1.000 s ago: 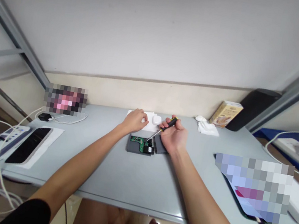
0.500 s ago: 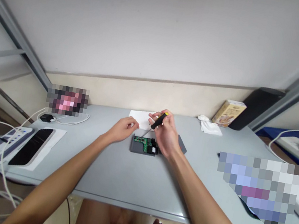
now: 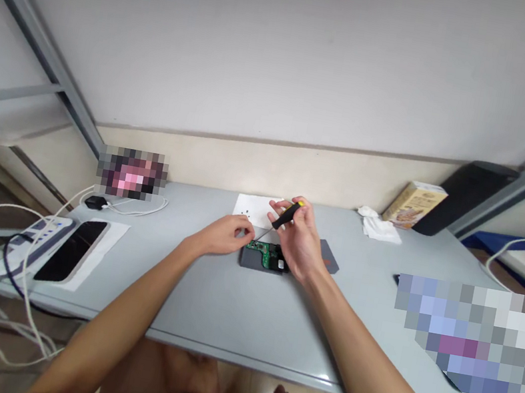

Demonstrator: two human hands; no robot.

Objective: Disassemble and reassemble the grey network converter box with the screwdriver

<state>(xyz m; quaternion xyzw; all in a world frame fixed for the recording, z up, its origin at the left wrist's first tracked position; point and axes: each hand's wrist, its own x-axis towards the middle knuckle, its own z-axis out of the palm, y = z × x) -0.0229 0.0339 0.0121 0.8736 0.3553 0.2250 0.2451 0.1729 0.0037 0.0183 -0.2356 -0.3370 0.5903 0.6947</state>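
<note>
In the head view, a dark grey device casing [image 3: 251, 261] with an exposed green circuit board [image 3: 265, 249] lies on the desk. My right hand [image 3: 303, 248] grips a black-and-yellow screwdriver [image 3: 286, 216], slanted so that its shaft points at the board's upper left corner. Beside that corner is my left hand [image 3: 224, 234], thumb and fingers pinched together close to the screwdriver's tip; whether anything small sits in the pinch is hidden. Behind the device, a white paper [image 3: 255, 207] bears several tiny dark pieces. A flat grey panel [image 3: 329, 257] shows partly behind my right wrist.
On the left of the grey desk [image 3: 241, 315] are a phone [image 3: 72, 251], a power strip [image 3: 44, 239] with loose white cables and a black charger [image 3: 96, 202]. Crumpled tissue [image 3: 379, 226], a yellow box [image 3: 415, 205] and a black cylinder [image 3: 468, 199] stand back right.
The view has shifted, so the desk items appear further right. My left fingers have come nearer the device's upper left corner and the screwdriver tip. The screwdriver stays in my right hand.
</note>
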